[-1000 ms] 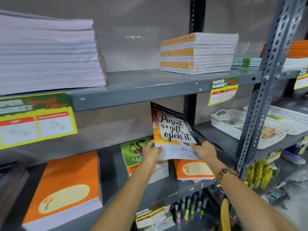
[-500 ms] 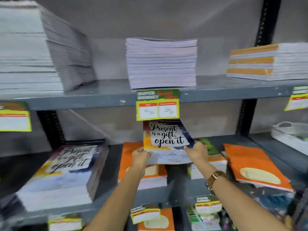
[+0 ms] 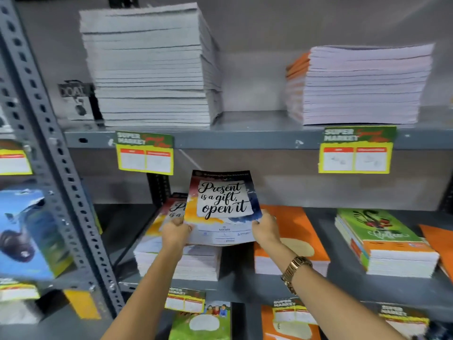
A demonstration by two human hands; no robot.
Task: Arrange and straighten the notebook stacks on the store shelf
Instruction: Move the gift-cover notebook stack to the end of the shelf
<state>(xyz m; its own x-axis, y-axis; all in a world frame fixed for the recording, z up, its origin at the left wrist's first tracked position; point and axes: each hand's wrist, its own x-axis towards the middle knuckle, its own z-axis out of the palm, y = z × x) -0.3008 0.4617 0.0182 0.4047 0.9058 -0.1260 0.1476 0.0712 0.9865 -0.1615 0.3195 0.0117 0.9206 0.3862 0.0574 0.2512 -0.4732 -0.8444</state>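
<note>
Left hand (image 3: 174, 232) and right hand (image 3: 266, 230) each grip a bottom corner of the "Present is a gift" notebook (image 3: 221, 207), held upright. Matching stack (image 3: 176, 253) lies just below-left, nearer the left hand.

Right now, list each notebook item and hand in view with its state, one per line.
Held "Present is a gift, open it" notebook: lifted, tilted up, gripped at its lower corners.
Left hand: closed on the notebook's lower left corner.
Right hand: closed on its lower right corner.
Matching-cover stack: lying flat beneath the held notebook.
Orange-cover stack: flat.
Green-cover stack: flat.
</note>
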